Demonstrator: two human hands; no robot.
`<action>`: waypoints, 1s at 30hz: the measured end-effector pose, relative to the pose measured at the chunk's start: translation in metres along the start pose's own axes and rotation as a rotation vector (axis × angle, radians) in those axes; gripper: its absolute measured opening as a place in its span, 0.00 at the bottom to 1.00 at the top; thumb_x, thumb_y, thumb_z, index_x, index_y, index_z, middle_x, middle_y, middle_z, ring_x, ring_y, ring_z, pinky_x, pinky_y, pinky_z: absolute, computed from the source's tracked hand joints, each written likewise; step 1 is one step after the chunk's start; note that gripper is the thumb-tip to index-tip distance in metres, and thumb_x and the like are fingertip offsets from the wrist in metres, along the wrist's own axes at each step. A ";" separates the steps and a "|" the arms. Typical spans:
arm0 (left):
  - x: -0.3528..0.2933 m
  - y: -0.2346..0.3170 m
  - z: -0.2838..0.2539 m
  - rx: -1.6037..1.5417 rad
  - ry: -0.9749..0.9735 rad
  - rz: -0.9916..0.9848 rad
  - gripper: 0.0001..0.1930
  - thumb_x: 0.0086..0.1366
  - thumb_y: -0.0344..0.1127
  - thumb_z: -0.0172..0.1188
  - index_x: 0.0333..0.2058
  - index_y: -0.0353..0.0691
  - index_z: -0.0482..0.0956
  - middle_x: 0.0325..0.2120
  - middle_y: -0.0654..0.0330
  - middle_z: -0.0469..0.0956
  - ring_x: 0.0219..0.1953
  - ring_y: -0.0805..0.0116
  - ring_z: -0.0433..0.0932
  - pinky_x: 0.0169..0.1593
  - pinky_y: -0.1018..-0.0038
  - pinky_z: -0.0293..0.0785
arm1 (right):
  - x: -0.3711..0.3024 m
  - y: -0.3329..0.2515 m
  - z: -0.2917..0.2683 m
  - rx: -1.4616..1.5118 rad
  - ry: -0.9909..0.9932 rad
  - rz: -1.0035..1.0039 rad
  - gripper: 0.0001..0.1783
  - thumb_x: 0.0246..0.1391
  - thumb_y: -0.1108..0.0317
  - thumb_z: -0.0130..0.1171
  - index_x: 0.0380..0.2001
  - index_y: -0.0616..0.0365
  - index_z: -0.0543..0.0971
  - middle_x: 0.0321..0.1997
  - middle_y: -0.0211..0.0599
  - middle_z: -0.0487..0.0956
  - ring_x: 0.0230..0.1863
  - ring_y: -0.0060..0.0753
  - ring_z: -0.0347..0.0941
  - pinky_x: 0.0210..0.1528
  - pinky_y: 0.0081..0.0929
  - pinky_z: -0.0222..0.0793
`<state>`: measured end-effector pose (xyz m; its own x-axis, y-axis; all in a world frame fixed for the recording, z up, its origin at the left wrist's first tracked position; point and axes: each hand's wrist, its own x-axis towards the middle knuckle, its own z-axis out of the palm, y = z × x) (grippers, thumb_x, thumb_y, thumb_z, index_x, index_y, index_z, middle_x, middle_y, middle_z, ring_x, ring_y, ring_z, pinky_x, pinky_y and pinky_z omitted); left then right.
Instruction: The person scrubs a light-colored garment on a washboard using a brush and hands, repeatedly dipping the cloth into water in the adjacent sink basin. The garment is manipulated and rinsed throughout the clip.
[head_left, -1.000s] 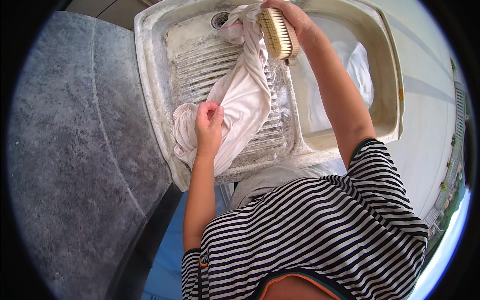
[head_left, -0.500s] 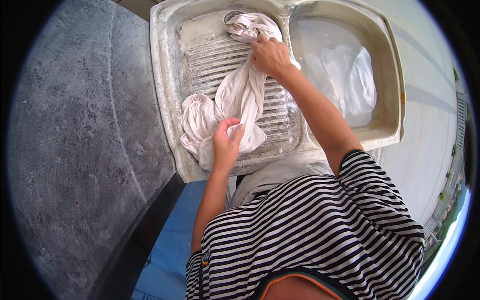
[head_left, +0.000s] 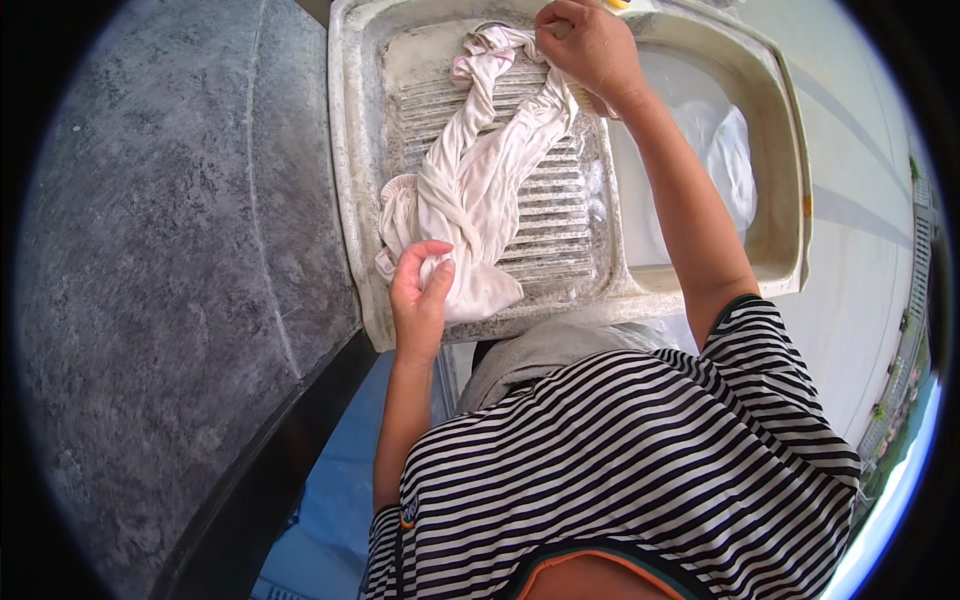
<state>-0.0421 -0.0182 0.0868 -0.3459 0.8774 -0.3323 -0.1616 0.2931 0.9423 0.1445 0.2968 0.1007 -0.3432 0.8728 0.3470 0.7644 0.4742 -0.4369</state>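
Note:
A wet, off-white garment (head_left: 475, 190) with pinkish edging lies twisted lengthwise over the ribbed washboard (head_left: 560, 225) of a stone laundry sink. My left hand (head_left: 420, 295) has its bent fingers and thumb around the garment's near end, at the board's lower left. My right hand (head_left: 595, 55) is at the far end of the divider between board and basin, its fingers curled beside the garment's far part. Whatever those fingers hold is hidden. Beneath the right wrist a tan edge shows, too covered to name.
To the right is the basin (head_left: 790, 215) with cloudy water and a translucent white sheet-like thing (head_left: 732, 165) in it. A small yellow object (head_left: 618, 4) sits at the far rim. The dark grey countertop (head_left: 160, 230) adjoins the sink's left side.
My right hand has moved away from me and slightly right, off the middle of the garment. The garment's far bunch has loosened into two strands. My left hand has shifted slightly left.

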 end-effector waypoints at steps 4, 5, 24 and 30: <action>-0.012 -0.017 0.013 0.074 -0.090 -0.020 0.07 0.65 0.23 0.59 0.41 0.34 0.79 0.38 0.66 0.78 0.42 0.79 0.73 0.50 0.80 0.68 | -0.027 -0.053 0.049 -0.160 -0.264 -0.260 0.15 0.53 0.65 0.60 0.42 0.37 0.88 0.43 0.35 0.81 0.43 0.42 0.81 0.44 0.40 0.79; -0.014 -0.012 0.014 0.063 -0.082 -0.037 0.06 0.65 0.23 0.59 0.41 0.34 0.79 0.38 0.66 0.78 0.42 0.80 0.72 0.50 0.81 0.68 | -0.027 -0.063 0.065 -0.277 -0.355 -0.240 0.15 0.55 0.67 0.59 0.43 0.40 0.88 0.46 0.36 0.80 0.47 0.44 0.80 0.46 0.40 0.79; 0.000 -0.068 0.027 0.195 -0.155 0.032 0.26 0.64 0.25 0.61 0.60 0.32 0.66 0.54 0.50 0.73 0.58 0.62 0.71 0.64 0.69 0.65 | -0.063 -0.030 0.033 -0.196 -0.286 -0.157 0.12 0.51 0.64 0.64 0.40 0.43 0.87 0.43 0.34 0.81 0.46 0.43 0.81 0.47 0.40 0.79; -0.001 -0.057 0.029 0.141 -0.146 0.041 0.25 0.64 0.25 0.61 0.59 0.30 0.68 0.55 0.51 0.73 0.59 0.64 0.70 0.64 0.70 0.64 | -0.088 -0.011 0.077 -0.363 -0.419 0.054 0.12 0.55 0.59 0.61 0.39 0.47 0.86 0.42 0.40 0.82 0.46 0.46 0.81 0.48 0.42 0.78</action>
<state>-0.0056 -0.0251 0.0351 -0.2106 0.9325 -0.2935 -0.0150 0.2971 0.9547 0.1240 0.2238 0.0113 -0.4292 0.9012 -0.0596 0.9005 0.4219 -0.1051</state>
